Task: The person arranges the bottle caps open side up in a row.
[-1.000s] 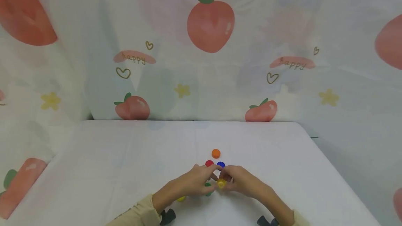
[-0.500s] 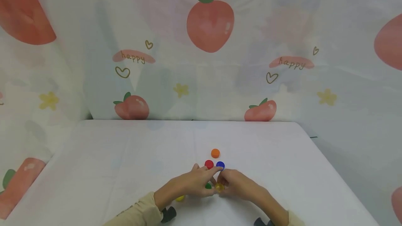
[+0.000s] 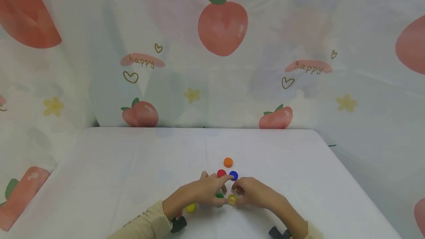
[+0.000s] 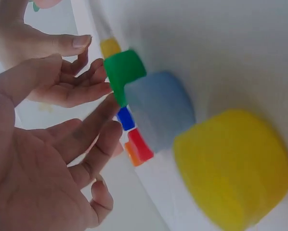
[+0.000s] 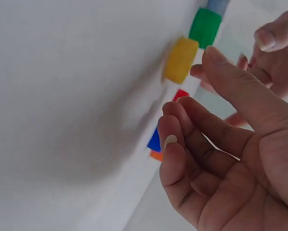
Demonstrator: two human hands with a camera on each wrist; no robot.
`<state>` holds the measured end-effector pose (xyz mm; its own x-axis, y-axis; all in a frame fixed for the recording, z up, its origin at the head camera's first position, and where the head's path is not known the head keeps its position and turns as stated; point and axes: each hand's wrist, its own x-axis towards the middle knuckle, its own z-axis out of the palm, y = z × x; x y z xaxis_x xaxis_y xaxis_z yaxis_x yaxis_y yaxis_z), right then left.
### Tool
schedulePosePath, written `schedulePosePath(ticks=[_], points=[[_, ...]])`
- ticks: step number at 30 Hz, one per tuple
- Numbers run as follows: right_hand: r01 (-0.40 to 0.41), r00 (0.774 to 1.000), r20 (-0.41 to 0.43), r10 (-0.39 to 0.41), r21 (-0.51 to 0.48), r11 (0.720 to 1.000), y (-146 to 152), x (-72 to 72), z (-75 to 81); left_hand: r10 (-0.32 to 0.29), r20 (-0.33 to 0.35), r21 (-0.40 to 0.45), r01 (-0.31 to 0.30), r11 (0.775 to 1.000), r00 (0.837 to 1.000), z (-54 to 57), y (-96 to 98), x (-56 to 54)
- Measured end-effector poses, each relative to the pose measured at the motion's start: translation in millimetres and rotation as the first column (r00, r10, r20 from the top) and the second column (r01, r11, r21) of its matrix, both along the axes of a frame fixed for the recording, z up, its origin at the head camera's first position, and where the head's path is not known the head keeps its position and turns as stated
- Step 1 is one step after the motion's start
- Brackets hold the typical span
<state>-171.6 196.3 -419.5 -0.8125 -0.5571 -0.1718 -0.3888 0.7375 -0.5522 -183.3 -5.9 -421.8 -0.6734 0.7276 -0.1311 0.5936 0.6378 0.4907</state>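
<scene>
The left hand (image 3: 206,191) is hovering beside the green block (image 3: 219,196), its grip being apart. The right hand (image 3: 257,193), also with thumb and fingers apart, is hovering beside the golden-yellow block (image 3: 232,199). Both blocks are standing on the counter (image 3: 149,165), well apart from its far edge.
</scene>
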Motion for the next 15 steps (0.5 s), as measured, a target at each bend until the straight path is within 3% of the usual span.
schedulePosePath(ticks=[7,15], points=[[0.005,0.996,-0.088,-0.006,-0.01,1.0,9.5,-16.3,19.8,0.165,-0.072,-0.002,-0.165,0.986,0.984,8.5,2.0,-17.7],[0.076,0.977,-0.195,-0.081,-0.037,0.996,5.4,-39.1,27.7,0.294,-0.011,0.063,-0.292,0.954,0.956,16.0,1.5,-40.1]])
